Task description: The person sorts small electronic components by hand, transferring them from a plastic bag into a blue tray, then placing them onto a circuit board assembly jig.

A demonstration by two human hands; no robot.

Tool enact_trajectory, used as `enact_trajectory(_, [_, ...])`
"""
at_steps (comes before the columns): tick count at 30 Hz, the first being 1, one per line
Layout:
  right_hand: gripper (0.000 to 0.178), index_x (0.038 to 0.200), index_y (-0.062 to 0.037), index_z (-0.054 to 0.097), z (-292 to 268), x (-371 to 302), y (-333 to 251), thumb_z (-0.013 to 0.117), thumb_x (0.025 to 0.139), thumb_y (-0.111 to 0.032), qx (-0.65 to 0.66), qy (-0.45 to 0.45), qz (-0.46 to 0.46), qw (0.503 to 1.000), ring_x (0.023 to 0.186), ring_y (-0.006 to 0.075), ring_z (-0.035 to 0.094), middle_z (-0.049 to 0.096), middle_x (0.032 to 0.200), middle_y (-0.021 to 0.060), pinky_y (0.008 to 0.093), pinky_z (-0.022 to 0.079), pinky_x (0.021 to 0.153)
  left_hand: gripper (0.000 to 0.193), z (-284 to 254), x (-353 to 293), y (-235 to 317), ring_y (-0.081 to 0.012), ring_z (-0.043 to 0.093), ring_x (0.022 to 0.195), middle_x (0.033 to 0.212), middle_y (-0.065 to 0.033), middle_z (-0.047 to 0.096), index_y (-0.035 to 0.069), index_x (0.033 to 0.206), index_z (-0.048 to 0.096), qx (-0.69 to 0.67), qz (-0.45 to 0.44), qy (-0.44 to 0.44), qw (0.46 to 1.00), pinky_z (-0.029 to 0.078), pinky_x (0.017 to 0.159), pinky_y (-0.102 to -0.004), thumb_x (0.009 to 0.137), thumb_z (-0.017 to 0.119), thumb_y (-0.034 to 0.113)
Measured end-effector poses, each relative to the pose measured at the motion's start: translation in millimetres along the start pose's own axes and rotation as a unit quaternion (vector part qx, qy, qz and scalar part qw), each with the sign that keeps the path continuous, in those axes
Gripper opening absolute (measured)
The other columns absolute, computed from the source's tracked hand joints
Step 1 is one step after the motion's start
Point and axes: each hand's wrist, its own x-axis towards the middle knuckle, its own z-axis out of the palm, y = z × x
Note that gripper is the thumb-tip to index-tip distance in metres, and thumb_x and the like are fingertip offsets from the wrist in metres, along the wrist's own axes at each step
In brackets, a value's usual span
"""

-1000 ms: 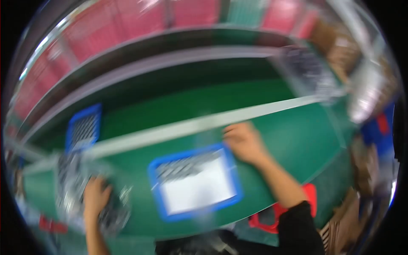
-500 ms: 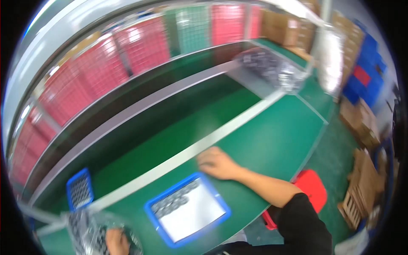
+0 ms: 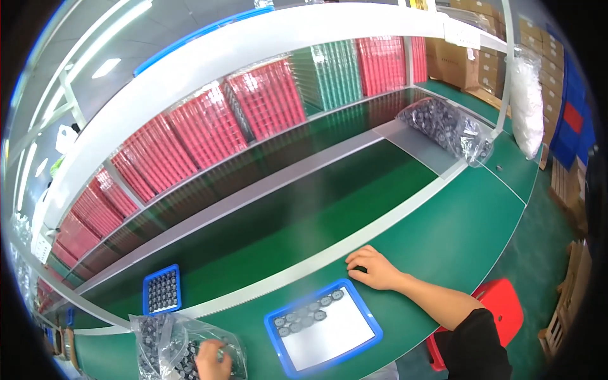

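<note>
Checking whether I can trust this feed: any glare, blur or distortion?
Head view: ceiling lights burn white; head view: glare streaks the red stacks and far bag; head view: the white rail bows with the fisheye; head view: near tray and right hand look fairly sharp.

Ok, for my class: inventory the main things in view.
near tray: 1, blue-rimmed, on green bench
near bag: 1, clear, lower left
far tray: 1, blue, beyond near bag
far bag: 1, clear, upper right
round pieces: many, dark, trays and bags
wrapped stacks: several, red and green, behind
boxes: several, brown, upper right
stool: 1, red, lower right
hanging bag: 1, white, right
left hand: 1, bare, at near bag
right hand: 1, bare, beside near tray
</note>
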Motion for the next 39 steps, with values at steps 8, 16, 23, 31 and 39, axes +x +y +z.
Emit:
enact_trajectory(8, [0.014, 0.094, -0.0058, 0.071, -2, -1, -1, 0.071, 0.084, -0.016, -0.008, 0.01, 0.002, 1.0, 0.11, 0.0299, 0.056, 0.067, 0.112, 0.0082, 0.0407, 0.046, 0.097, 0.019, 52, -6, 6, -0.0424, 0.058, 0.092, 0.096, -0.0211, 0.061, 0.002, 0.103, 0.064, -0.015, 0.114, -0.012, 0.993, 0.048, 0.081, -0.0496, 0.086, 0.066, 0.011])
enact_trajectory(16, [0.012, 0.09, -0.0069, 0.072, 0, -2, -3, 0.072, 0.082, -0.016, -0.007, 0.044, 0.028, 0.999, 0.107, 0.0293, 0.06, 0.071, 0.108, 0.008, 0.0399, 0.049, 0.095, 0.031, 93, -18, 15, -0.0395, 0.056, 0.099, 0.111, -0.0174, 0.06, 0.004, 0.102, 0.066, 0.064, 0.163, 0.078, 0.981, 0.047, 0.085, -0.0474, 0.071, 0.071, 0.007])
enact_trajectory(23, [0.01, 0.086, -0.0036, 0.072, 6, 6, 13, 0.072, 0.079, -0.011, 0.018, 0.062, 0.033, 0.997, 0.102, 0.0284, 0.064, 0.072, 0.102, 0.0107, 0.0384, 0.052, 0.089, 0.057, 83, 7, 25, -0.0466, 0.045, 0.123, 0.138, -0.0273, 0.047, -0.001, 0.134, 0.052, 0.023, -0.007, 0.118, 0.993, 0.037, 0.107, -0.0526, 0.084, 0.069, 0.021])
enact_trajectory(31, [0.01, 0.088, -0.0001, 0.07, -6, 2, 22, 0.07, 0.079, -0.005, 0.061, 0.065, 0.04, 0.995, 0.1, 0.0275, 0.064, 0.071, 0.103, 0.0119, 0.0362, 0.051, 0.089, 0.042, 113, -1, 31, -0.0427, 0.053, 0.112, 0.121, -0.0236, 0.058, 0.002, 0.126, 0.058, 0.07, 0.002, 0.166, 0.984, 0.044, 0.1, -0.0499, 0.086, 0.066, 0.012])
enact_trajectory(39, [0.01, 0.089, 0.0005, 0.069, -6, 0, 16, 0.069, 0.08, -0.005, 0.074, 0.048, 0.055, 0.995, 0.104, 0.0281, 0.062, 0.07, 0.105, 0.0132, 0.037, 0.049, 0.092, 0.032, 110, -26, 28, -0.0358, 0.055, 0.103, 0.11, -0.0166, 0.058, 0.001, 0.115, 0.06, -0.012, -0.026, 0.144, 0.989, 0.047, 0.091, -0.0444, 0.084, 0.062, -0.001])
